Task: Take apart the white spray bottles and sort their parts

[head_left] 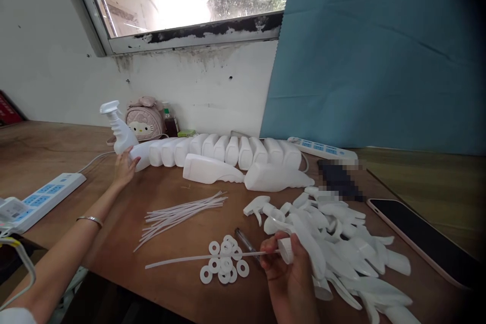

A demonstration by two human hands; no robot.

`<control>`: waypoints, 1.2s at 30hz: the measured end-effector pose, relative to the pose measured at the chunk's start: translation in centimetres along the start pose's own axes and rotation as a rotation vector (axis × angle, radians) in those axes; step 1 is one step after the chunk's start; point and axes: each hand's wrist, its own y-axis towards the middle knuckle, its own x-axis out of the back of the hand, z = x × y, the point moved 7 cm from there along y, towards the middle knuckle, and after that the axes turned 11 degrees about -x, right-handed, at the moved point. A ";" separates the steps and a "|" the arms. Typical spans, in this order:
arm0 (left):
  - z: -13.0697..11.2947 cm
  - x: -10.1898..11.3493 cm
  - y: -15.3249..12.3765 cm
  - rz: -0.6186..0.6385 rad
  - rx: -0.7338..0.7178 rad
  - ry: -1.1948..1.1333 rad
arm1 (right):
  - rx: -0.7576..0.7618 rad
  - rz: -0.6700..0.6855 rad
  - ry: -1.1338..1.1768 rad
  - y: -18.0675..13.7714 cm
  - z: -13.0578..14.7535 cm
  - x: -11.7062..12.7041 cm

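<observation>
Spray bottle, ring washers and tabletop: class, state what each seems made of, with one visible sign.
Spray bottle: probably plastic, opaque white, soft sheen, moulded shape.
Ring washers: plastic or rubber, flat matte white; cannot tell which.
Tabletop: wood or wood-look laminate, brown with grain streaks.

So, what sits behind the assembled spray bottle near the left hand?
A pink cartoon bag against the wall; the spray bottle covers its lower left corner, hiding whatever lies there.

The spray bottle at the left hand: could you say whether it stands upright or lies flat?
Upright, slightly tilted: the spray bottle has its trigger head on top, left hand at its base.
</observation>
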 end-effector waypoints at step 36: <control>-1.0 -1.1 2.0 -0.410 0.012 -0.214 | -0.028 0.286 0.049 -0.6 1.5 -1.5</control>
